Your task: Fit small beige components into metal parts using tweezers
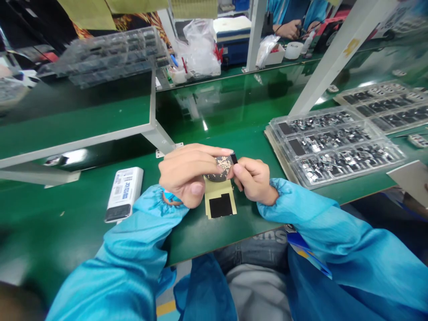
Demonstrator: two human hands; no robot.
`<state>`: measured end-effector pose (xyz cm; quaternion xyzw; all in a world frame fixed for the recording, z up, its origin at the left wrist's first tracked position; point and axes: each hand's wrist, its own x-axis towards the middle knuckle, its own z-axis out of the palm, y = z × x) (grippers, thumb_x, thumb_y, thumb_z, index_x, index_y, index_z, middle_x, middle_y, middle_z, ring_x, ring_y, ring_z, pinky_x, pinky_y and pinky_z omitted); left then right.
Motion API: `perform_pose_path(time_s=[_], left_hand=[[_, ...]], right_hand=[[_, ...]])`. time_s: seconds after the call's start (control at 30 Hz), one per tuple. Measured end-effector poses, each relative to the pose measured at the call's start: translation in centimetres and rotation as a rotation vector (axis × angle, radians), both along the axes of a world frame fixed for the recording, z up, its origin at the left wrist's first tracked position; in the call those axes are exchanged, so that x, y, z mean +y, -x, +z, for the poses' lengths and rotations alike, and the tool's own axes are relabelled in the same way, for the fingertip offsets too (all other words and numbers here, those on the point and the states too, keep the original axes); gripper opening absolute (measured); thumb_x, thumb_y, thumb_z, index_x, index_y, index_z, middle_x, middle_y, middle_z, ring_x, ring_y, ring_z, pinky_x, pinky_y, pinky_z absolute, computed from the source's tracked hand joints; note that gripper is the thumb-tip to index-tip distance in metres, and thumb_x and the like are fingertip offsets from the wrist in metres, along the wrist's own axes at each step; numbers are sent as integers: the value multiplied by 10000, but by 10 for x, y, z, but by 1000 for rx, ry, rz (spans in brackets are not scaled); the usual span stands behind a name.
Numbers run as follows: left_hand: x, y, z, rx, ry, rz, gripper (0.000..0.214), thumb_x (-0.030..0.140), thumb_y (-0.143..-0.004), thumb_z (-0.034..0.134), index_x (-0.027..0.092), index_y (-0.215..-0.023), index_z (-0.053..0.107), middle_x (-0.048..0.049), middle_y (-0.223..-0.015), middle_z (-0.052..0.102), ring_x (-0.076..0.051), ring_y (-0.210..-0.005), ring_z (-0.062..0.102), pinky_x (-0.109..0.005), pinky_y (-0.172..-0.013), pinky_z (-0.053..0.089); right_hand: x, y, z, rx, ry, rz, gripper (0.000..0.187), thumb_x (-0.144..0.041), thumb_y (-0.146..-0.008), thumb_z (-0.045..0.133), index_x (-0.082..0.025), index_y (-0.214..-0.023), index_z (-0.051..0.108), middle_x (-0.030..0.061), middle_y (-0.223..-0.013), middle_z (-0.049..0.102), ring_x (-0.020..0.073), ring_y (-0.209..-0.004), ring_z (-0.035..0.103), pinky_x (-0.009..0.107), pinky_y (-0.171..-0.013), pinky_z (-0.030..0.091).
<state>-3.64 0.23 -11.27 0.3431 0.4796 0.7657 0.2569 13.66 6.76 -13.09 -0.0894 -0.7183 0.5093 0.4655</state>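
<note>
Looking down on a green workbench (214,111) beneath a white metal shelf frame (76,145), with clear plastic trays (351,173) of small metal parts off to the right and a white box (123,194) off to the left. Holding a round snakeskin-patterned piece (222,168) between both hands, just over the top edge of a tan sheet (207,187) bearing a black square. Lying crosswise, its long way running from hand to hand. Curling the left hand (183,176) almost closed over its top, fingers draped across it. Pinching a small black tab (234,158) at its far end with the right hand (254,180), the nearer hand to that tab, thumb and finger nearly shut.
</note>
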Motion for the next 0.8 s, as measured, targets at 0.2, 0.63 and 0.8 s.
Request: perform_pose_path(time_s=[0.2, 0.63, 0.8], left_hand=[[2, 6, 7, 688, -270, -84, 589, 717, -965, 527, 260, -620, 662, -21, -531, 609, -275, -800, 800, -416, -724, 669], [5, -10, 25, 845, -569, 26, 470, 479, -1065, 485, 240, -742, 729, -12, -575, 658, -229, -711, 794, -318, -598, 636], [2, -17, 31, 737, -591, -39, 460, 411, -1058, 484, 230, -725, 746, -27, -584, 678, -235, -699, 788, -316, -568, 606]], right_hand=[[1, 1, -1, 47, -77, -40, 359, -351, -1032, 608, -172, -740, 715, -2, -584, 676, 77, -507, 607, 199, -533, 473], [3, 3, -2, 93, -169, -80, 291, -260, -1015, 637, -163, -757, 732, -17, -584, 680, 53, -455, 557, 188, -487, 413], [4, 2, 1, 100, -220, -77, 297, -269, -1020, 627, -162, -762, 728, -21, -562, 661, 54, -440, 541, 188, -483, 414]])
